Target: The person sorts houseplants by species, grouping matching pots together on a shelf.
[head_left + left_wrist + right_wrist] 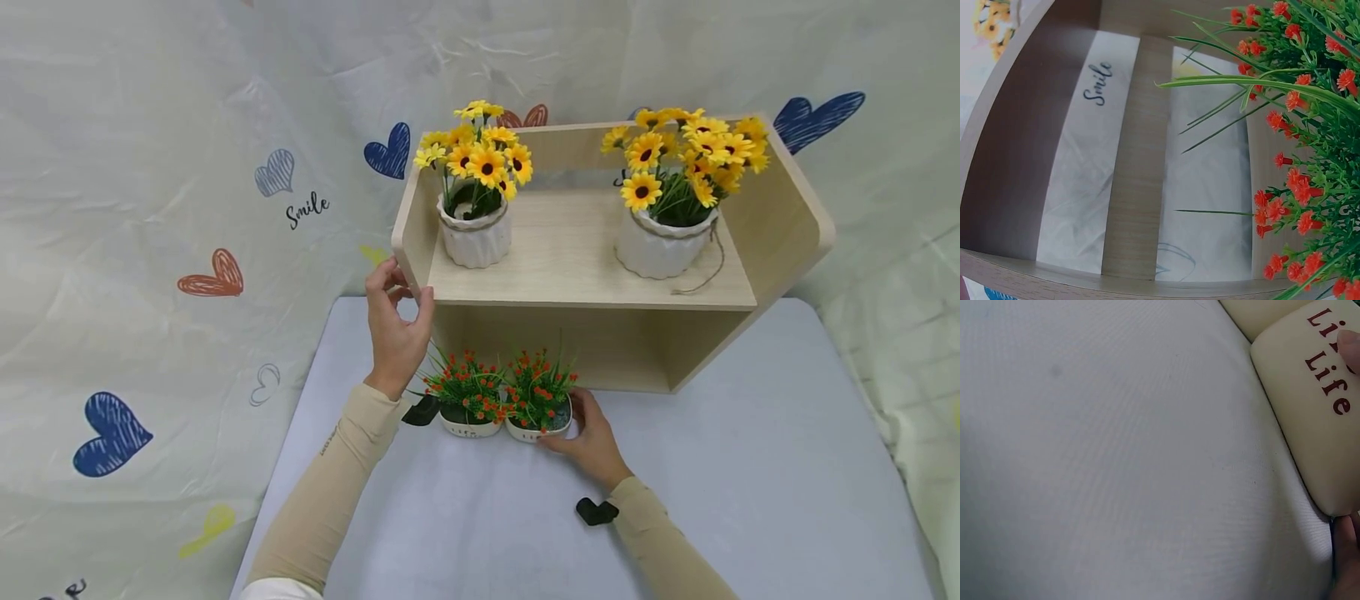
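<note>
Head view: I see a person's two hands at a pale wooden shelf (570, 290) standing on a white-covered table (750, 475).
Right hand: the right hand (592, 437) grips the right red-flowered pot (538, 432), its thumb at the front and its fingers round the outer end.
Right red-flowered pot: on the table before the shelf's lower opening, directly to the left of the gripping palm; a mass of small red blooms and green leaves rises from it.
Left red-flowered pot: the left red-flowered pot (471, 429) sits just beside its twin, on the side away from the right hand and near the left wrist.
Left hand: the left hand (397, 333) pinches the front edge of the shelf's left side panel (411, 221), above and to the left of both red-flowered pots.
Upper board: two white pots of yellow flowers, the smaller bunch (480, 154) near the left panel and the fuller bunch (693, 158) towards the right, with a loose string trailing from that pot.
Left wrist view: red flowers and long blades at the right, the shelf's slatted back beyond them.
Right wrist view: thumb over dark red lettering reading "Life" on the cream pot.
</note>
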{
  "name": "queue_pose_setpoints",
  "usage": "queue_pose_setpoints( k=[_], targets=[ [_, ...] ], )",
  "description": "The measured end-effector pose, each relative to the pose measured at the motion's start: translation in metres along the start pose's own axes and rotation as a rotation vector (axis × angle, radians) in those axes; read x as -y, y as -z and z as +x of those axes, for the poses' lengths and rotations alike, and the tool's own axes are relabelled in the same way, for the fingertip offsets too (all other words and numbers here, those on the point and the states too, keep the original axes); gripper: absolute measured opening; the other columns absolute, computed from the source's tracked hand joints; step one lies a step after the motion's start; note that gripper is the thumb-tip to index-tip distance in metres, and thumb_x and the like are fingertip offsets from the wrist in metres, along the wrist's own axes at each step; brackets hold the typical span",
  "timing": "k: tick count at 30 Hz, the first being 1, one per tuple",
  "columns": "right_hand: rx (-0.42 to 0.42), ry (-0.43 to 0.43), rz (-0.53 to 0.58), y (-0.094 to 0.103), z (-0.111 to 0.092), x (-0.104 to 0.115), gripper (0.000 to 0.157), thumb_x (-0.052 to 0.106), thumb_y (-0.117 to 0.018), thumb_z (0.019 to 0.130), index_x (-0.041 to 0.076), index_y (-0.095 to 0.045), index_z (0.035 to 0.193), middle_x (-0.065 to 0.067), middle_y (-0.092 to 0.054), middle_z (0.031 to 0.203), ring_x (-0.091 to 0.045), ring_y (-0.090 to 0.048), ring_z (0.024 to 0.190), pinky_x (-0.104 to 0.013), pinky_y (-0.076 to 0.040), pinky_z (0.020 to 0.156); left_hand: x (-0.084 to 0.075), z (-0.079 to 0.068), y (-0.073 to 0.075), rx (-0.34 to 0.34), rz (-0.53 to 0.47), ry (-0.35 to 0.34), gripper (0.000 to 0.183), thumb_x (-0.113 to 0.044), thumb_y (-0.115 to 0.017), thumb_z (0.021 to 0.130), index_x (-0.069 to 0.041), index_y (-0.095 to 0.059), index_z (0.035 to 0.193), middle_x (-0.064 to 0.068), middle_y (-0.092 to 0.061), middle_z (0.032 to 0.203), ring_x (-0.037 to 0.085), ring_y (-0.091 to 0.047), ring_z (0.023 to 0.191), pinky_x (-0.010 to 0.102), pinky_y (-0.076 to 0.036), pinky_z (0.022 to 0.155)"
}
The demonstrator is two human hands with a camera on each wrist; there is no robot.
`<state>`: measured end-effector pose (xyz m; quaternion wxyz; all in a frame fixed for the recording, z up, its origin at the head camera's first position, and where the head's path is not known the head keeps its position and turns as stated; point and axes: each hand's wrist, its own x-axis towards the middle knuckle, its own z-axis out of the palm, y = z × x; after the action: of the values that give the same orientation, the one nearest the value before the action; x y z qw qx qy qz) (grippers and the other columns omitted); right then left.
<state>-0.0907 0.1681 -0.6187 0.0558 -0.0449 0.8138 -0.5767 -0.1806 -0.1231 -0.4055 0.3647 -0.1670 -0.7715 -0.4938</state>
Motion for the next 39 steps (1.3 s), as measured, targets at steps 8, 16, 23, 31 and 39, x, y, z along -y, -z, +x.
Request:
queue_pose_setpoints(
  k=[8, 16, 23, 31, 39],
  targets=[
    [-0.026, 0.008, 0.016, 0.001, -0.005, 0.001, 0.098, 0.025, -0.098, 0.068, 0.012, -0.041, 0.148, -0.011, -0.052, 0.149, -0.033, -0.055, 0.137, 0.002, -0.035, 0.102, -0.001, 0.000, 0.000, 0.006, 0.013, 0.007, 0.054, 0.001, -0.065, 0.096, -0.001, -0.036, 0.142, 0.028, -0.052, 0.121, 0.033, -0.054, 0.104, 0.026, -0.051, 0.087],
    [-0.046, 0.022, -0.018, 0.007, -0.010, -0.002, 0.100, 0.026, -0.099, 0.066, 0.013, -0.043, 0.147, -0.009, -0.055, 0.145, -0.030, -0.058, 0.130, 0.000, -0.037, 0.101, -0.002, 0.000, 0.000, 0.004, 0.016, 0.004, 0.054, 0.000, -0.065, 0.096, -0.001, -0.036, 0.142, 0.028, -0.051, 0.122, 0.033, -0.054, 0.104, 0.027, -0.051, 0.087],
    [-0.055, 0.017, -0.028, 0.015, -0.014, -0.006, 0.101, 0.030, -0.100, 0.065, 0.014, -0.043, 0.147, -0.008, -0.054, 0.147, -0.028, -0.057, 0.130, -0.001, -0.038, 0.102, -0.002, 0.000, 0.001, 0.004, 0.005, 0.000, 0.054, 0.001, -0.065, 0.096, -0.001, -0.036, 0.142, 0.028, -0.051, 0.120, 0.032, -0.054, 0.103, 0.026, -0.051, 0.087],
    [-0.084, -0.007, -0.031, 0.029, -0.014, -0.005, 0.095, 0.029, -0.098, 0.068, 0.013, -0.043, 0.144, -0.011, -0.053, 0.146, -0.031, -0.054, 0.135, 0.003, -0.033, 0.101, -0.003, 0.001, 0.001, 0.007, -0.001, -0.005, 0.054, 0.001, -0.065, 0.096, -0.002, -0.036, 0.142, 0.028, -0.051, 0.121, 0.032, -0.053, 0.103, 0.027, -0.051, 0.086],
    [-0.090, -0.031, -0.039, 0.045, -0.010, 0.005, 0.096, 0.027, -0.097, 0.071, 0.015, -0.041, 0.148, -0.010, -0.049, 0.151, -0.033, -0.049, 0.141, 0.005, -0.029, 0.101, -0.004, 0.000, 0.002, 0.015, 0.010, -0.001, 0.055, 0.000, -0.065, 0.097, -0.003, -0.035, 0.142, 0.028, -0.051, 0.125, 0.033, -0.054, 0.105, 0.028, -0.051, 0.087]
  ],
)
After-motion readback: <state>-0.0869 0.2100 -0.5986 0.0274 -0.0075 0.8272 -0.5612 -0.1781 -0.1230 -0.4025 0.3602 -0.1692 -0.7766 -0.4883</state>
